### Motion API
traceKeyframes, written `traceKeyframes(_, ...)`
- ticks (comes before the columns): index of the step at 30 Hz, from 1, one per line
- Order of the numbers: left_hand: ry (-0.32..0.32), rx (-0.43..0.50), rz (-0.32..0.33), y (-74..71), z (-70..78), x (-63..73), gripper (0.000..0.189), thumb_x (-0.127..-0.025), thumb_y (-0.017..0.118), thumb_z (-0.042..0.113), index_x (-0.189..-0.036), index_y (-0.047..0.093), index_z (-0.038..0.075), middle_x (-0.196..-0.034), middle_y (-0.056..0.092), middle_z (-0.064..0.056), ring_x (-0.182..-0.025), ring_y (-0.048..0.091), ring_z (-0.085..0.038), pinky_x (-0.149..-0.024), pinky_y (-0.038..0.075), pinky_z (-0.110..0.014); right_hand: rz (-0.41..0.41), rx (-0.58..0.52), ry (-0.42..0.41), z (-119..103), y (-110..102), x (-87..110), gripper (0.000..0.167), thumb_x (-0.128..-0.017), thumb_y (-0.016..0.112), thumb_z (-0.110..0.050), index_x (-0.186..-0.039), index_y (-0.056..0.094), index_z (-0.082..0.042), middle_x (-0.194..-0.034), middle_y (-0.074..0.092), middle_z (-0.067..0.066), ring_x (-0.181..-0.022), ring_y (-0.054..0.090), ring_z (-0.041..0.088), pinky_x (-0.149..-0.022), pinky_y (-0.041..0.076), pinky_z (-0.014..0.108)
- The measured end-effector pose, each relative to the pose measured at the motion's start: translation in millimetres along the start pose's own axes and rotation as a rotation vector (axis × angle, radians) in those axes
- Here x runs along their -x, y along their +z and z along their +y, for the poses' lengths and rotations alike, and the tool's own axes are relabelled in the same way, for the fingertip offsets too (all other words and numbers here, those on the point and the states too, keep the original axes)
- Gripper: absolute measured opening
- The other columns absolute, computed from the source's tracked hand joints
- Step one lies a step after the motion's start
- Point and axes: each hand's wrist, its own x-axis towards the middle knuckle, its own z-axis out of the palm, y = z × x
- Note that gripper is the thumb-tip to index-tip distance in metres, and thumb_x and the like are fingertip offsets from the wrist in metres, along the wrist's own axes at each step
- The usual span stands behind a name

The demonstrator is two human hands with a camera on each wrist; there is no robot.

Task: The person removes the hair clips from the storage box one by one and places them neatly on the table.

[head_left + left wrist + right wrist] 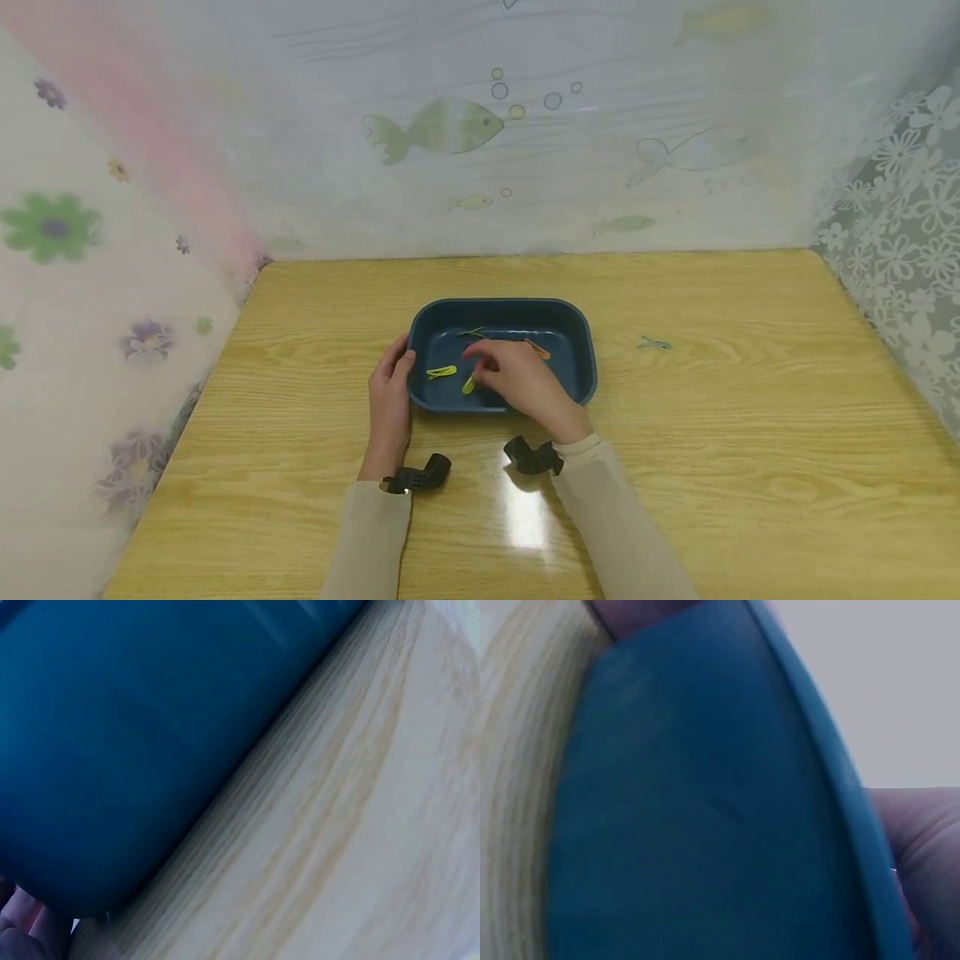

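A dark blue rectangular plastic basin [587, 367] rests on the table with several snap hair clips inside. My left hand [392, 387] grips its left wall, thumb at the rim and fingers along the outside. The right hand [517, 375] reaches over the front rim into the basin, thumb and index finger apart. Beside its thumb lies a yellow hair clip [468, 386]; another yellow hair clip [442, 372] lies to the left. An orange hair clip [538, 350] is partly behind the hand, and a green hair clip [472, 332] lies near the back wall.
A pale green hair clip [655, 343] lies on the wooden table [750, 417], right of the basin. Curtains with fish and flower patterns border the table at the back and sides. Both wrists wear black camera mounts [427, 473].
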Motion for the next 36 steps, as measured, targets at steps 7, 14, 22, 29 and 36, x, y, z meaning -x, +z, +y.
traceKeyframes(7, -0.013, 0.005, 0.003, -0.5, -2.2, -0.7, 0.035, -0.093, 0.045, 0.025, -0.127, 0.050, 0.013, -0.126, 0.049, 0.002, -0.118, 0.041, -0.008, -0.099, 0.030, -0.028, 0.075, -0.040, -0.010, 1.1, -9.2, 2.8, 0.022, -0.082, 0.063, -0.012, -0.104, 0.064, -0.016, -0.077, 0.062, -0.010, -0.070, 0.055, 0.000, -0.068, 0.045, 0.024)
traceKeyframes(14, -0.006, 0.027, 0.010, -0.4, -17.9, -9.4, 0.035, -0.091, 0.049, 0.031, -0.124, 0.052, 0.020, -0.124, 0.050, 0.007, -0.117, 0.041, -0.005, -0.099, 0.031, -0.027, 0.145, -0.073, -0.026, 4.0, -18.8, 6.4, 0.020, -0.083, 0.062, -0.010, -0.101, 0.065, -0.017, -0.087, 0.059, -0.008, -0.077, 0.058, 0.003, -0.064, 0.046, 0.022)
traceKeyframes(22, 0.014, 0.035, 0.026, -0.8, -18.1, -9.9, 0.035, -0.091, 0.049, 0.032, -0.124, 0.052, 0.020, -0.124, 0.050, 0.007, -0.116, 0.041, -0.005, -0.098, 0.031, -0.026, 0.173, -0.116, -0.002, 9.8, -28.7, 14.7, 0.020, -0.083, 0.062, -0.013, -0.103, 0.065, -0.016, -0.089, 0.060, -0.008, -0.077, 0.059, 0.002, -0.066, 0.048, 0.024)
traceKeyframes(29, 0.006, 0.039, 0.016, 0.3, -18.0, -10.0, 0.035, -0.091, 0.049, 0.032, -0.124, 0.052, 0.020, -0.125, 0.049, 0.006, -0.117, 0.040, -0.006, -0.099, 0.030, -0.027, 0.199, -0.131, 0.050, 20.6, -41.0, 25.4, 0.020, -0.085, 0.061, -0.017, -0.105, 0.064, -0.017, -0.092, 0.062, -0.008, -0.078, 0.059, 0.006, -0.067, 0.049, 0.027)
traceKeyframes(36, -0.007, 0.036, 0.037, 0.0, -17.1, -8.2, 0.036, -0.091, 0.050, 0.033, -0.124, 0.053, 0.020, -0.124, 0.049, 0.007, -0.117, 0.040, -0.005, -0.098, 0.031, -0.026, 0.201, -0.185, 0.129, 34.8, -54.3, 33.4, 0.021, -0.085, 0.061, -0.020, -0.105, 0.063, -0.019, -0.087, 0.063, -0.006, -0.075, 0.061, 0.006, -0.069, 0.049, 0.029)
